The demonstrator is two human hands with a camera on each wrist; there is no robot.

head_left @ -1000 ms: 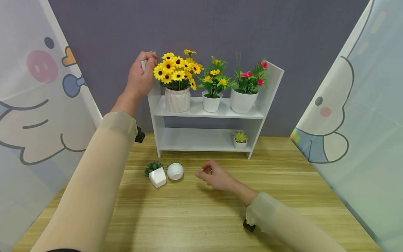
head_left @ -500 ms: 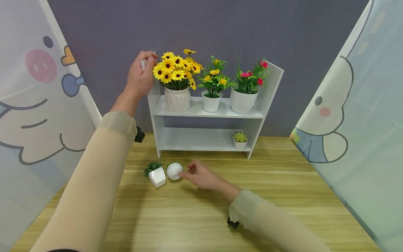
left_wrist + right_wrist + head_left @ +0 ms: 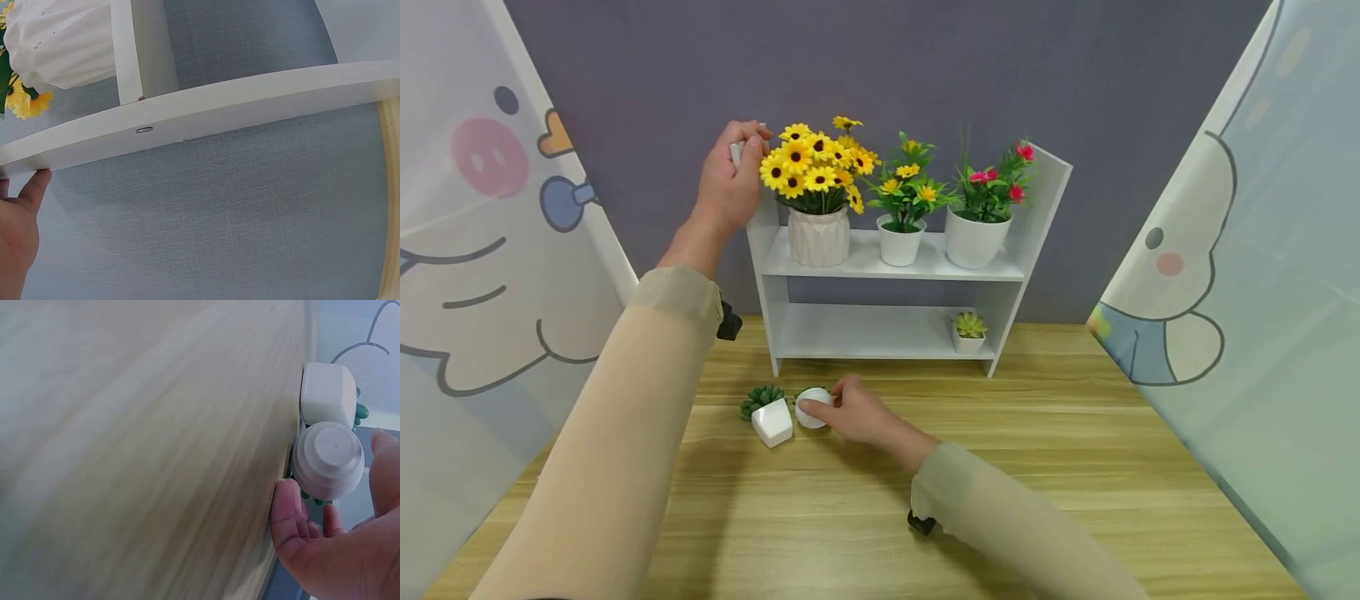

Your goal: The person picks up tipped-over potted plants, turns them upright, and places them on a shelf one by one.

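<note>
My left hand [image 3: 730, 179] grips the top of the left side panel of a white two-tier shelf [image 3: 895, 271]; in the left wrist view, fingers [image 3: 36, 187] touch the panel's edge. On the table, a small round white pot [image 3: 812, 410] lies tipped over, its base facing me. My right hand [image 3: 861, 412] is around this pot, thumb and fingers spread to either side. The right wrist view shows a gap between the thumb and the round pot [image 3: 328, 459]. Beside it lies a square white pot [image 3: 772, 423] with a dark green succulent [image 3: 763, 400], also tipped.
On the upper shelf stand a ribbed pot of yellow sunflowers [image 3: 818, 237], a small pot of yellow flowers [image 3: 900, 243] and a pot of red flowers [image 3: 976, 240]. A light green succulent [image 3: 969, 332] sits at the lower shelf's right. Printed curtains [image 3: 1262, 292] flank the wooden table [image 3: 1000, 433].
My right hand has moved left across the table to the round pot, bringing its thumb over it. The left hand keeps its hold on the shelf.
</note>
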